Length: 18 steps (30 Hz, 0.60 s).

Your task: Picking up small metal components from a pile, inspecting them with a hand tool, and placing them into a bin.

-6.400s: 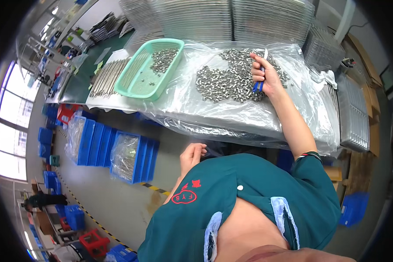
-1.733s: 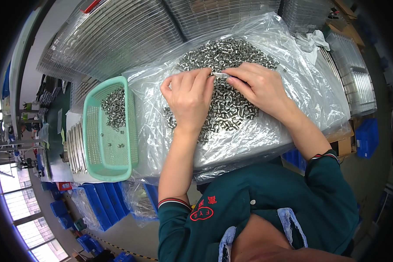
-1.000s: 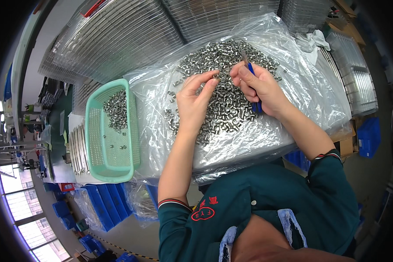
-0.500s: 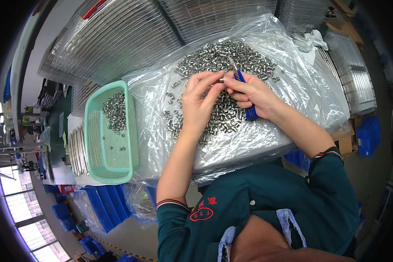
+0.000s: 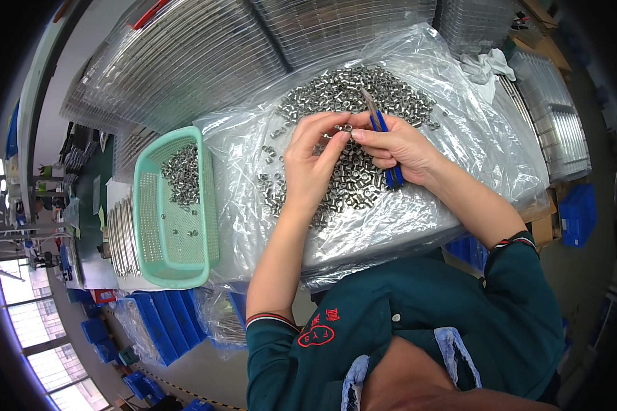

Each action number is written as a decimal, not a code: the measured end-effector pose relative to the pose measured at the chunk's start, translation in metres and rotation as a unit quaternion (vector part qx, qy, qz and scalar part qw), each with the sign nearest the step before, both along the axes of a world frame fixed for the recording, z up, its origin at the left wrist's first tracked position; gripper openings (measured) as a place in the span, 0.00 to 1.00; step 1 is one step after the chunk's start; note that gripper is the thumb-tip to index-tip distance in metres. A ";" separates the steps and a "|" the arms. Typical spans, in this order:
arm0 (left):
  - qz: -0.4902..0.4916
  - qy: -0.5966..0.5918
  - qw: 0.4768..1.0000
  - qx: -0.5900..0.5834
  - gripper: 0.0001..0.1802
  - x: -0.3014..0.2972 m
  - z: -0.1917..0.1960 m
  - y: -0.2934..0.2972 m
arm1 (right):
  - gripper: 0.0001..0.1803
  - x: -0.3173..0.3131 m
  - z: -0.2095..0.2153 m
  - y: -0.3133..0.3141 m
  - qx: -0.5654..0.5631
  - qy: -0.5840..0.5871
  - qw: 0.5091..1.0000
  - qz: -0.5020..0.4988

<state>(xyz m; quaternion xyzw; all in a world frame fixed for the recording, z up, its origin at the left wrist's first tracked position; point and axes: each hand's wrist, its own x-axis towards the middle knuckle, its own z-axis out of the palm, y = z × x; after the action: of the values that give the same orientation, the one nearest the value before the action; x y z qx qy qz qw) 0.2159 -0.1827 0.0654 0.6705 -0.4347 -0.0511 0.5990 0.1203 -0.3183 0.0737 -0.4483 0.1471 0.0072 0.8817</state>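
- Your left hand (image 5: 310, 154) is near the middle of the frame, its thumb and fingertips clamped on a small metal fitting (image 5: 348, 128).
- That fitting is small, shiny and round at the end, held just above the pile, between your two hands.
- Your right hand (image 5: 406, 149), right of centre, has its grip wrapped round a blue-handled tool (image 5: 393, 177); the tool's metal tip points toward the top of the frame, and your thumb reaches the fitting.
- Beneath both hands spreads a wide pile of similar metal fittings (image 5: 360, 193), on a crinkled clear plastic sheet (image 5: 245, 233).
- Left of centre sits a pale green basket (image 5: 208, 253) with perforated walls; more metal fittings (image 5: 179, 177) are heaped in its upper part, and a few lie loose lower down.
- Left of the basket, thin metal rods (image 5: 121, 236) lie side by side.
- Stacked clear trays (image 5: 192, 68) fill the top of the frame.
- At upper right, a crumpled white cloth (image 5: 487, 67) lies beside more trays.
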 end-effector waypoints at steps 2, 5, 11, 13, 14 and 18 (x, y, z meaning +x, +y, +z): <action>0.000 0.001 1.000 0.001 0.12 0.000 0.000 0.000 | 0.15 0.000 -0.001 0.000 0.000 0.001 1.000 0.000; 0.000 -0.002 1.000 -0.002 0.11 -0.001 0.001 -0.001 | 0.15 0.000 -0.002 -0.001 0.008 -0.005 1.000 0.003; 0.031 -0.109 0.994 -0.001 0.11 0.000 0.001 0.000 | 0.15 0.000 0.001 0.000 0.009 0.001 1.000 0.006; 0.049 -0.151 0.987 0.012 0.11 0.000 0.000 -0.001 | 0.15 0.001 -0.002 0.000 0.008 0.005 1.000 0.004; 0.049 -0.150 0.987 0.012 0.11 -0.001 0.000 -0.001 | 0.15 0.001 -0.003 0.000 0.007 0.008 1.000 0.003; 0.042 -0.107 0.993 0.012 0.11 -0.002 0.001 -0.002 | 0.15 0.000 -0.003 -0.001 0.012 0.012 1.000 0.004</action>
<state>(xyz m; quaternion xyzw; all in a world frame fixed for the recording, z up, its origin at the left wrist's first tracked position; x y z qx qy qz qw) 0.2134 -0.1845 0.0663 0.6971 -0.4672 0.0405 0.5423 0.1205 -0.3196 0.0706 -0.4381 0.1554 0.0180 0.8852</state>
